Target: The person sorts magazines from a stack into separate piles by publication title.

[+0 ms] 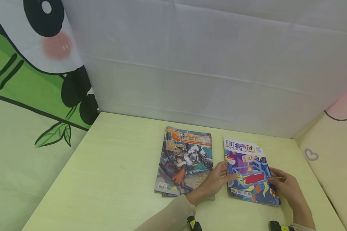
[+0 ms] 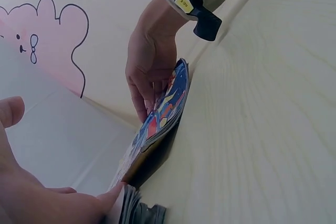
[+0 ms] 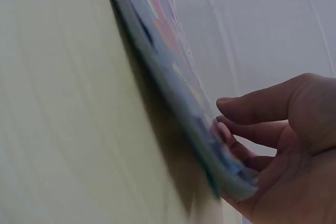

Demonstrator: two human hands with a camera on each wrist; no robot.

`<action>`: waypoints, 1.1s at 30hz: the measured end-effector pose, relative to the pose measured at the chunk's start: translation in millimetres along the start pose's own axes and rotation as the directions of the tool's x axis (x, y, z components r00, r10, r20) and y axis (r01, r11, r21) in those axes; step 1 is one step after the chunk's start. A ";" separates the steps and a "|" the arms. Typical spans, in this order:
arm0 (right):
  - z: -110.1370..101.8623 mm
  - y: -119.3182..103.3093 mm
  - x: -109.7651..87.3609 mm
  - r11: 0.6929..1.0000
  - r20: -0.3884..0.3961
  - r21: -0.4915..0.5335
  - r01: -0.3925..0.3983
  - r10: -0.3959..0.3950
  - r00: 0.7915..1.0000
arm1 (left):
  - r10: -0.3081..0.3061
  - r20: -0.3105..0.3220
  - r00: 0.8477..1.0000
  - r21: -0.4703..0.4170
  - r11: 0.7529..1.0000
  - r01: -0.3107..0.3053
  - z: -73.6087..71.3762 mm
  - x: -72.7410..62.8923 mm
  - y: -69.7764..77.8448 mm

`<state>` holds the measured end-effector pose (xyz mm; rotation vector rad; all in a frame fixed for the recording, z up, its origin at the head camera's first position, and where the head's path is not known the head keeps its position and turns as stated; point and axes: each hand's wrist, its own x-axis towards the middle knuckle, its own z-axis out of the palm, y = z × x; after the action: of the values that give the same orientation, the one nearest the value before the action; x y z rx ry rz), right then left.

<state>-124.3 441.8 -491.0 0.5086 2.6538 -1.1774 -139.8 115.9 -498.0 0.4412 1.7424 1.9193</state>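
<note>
A purple-blue magazine (image 1: 248, 173) lies between my two hands at the right of the table. Its near part stands tilted off the tabletop, with a dark underside showing in the left wrist view. At its left edge is my left hand (image 1: 215, 180); the thumb is over the cover, and the left wrist view shows it raised clear. Beside the right edge is my right hand (image 1: 287, 187), its thumb apart from the cover in the right wrist view and its fingers near the edge. The magazine (image 3: 173, 87) looks blurred there. Finger contact underneath is hidden.
A stack of magazines (image 1: 186, 160), slightly askew, lies just left of my left hand. The pale yellow table (image 1: 110, 173) meets a white cloth wall (image 1: 191, 73) behind. Printed panels stand at both sides.
</note>
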 end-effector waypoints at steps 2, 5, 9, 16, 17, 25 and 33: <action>1.3 -1.1 0.6 1.000 0.008 -0.008 -0.009 0.009 1.000 | -0.004 0.008 1.000 0.014 1.000 0.004 -1.3 0.2 0.1; 3.1 -4.4 1.0 1.000 0.016 -0.010 -0.018 0.018 1.000 | -0.004 0.020 1.000 0.024 1.000 0.003 -3.5 0.0 -0.7; 4.2 -8.3 0.0 1.000 0.024 -0.009 -0.022 0.022 0.999 | -0.009 0.039 0.999 0.055 0.998 0.007 -6.0 -0.1 -2.1; 4.7 -9.3 -0.8 1.000 -0.031 -0.002 -0.023 0.023 0.999 | -0.004 0.045 0.999 0.081 0.997 0.000 -6.9 -1.8 -1.9; 4.7 -9.3 -1.0 1.000 -0.043 0.000 -0.024 0.024 0.999 | -0.005 0.047 0.999 0.083 0.997 0.001 -7.0 -2.4 -1.5; 7.6 -16.8 -5.8 0.999 -0.140 0.017 0.031 -0.028 0.990 | 0.056 0.014 0.998 0.089 0.994 -0.057 -17.1 -13.3 7.7; 21.7 -50.2 -23.2 0.991 -0.217 -0.009 0.135 -0.134 0.967 | 0.154 -0.028 0.988 0.058 0.987 -0.152 -51.8 -31.2 16.7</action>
<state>-121.5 388.9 -464.1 0.4906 2.9118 -1.2321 -145.4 54.8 -485.1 0.5831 1.8339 1.9966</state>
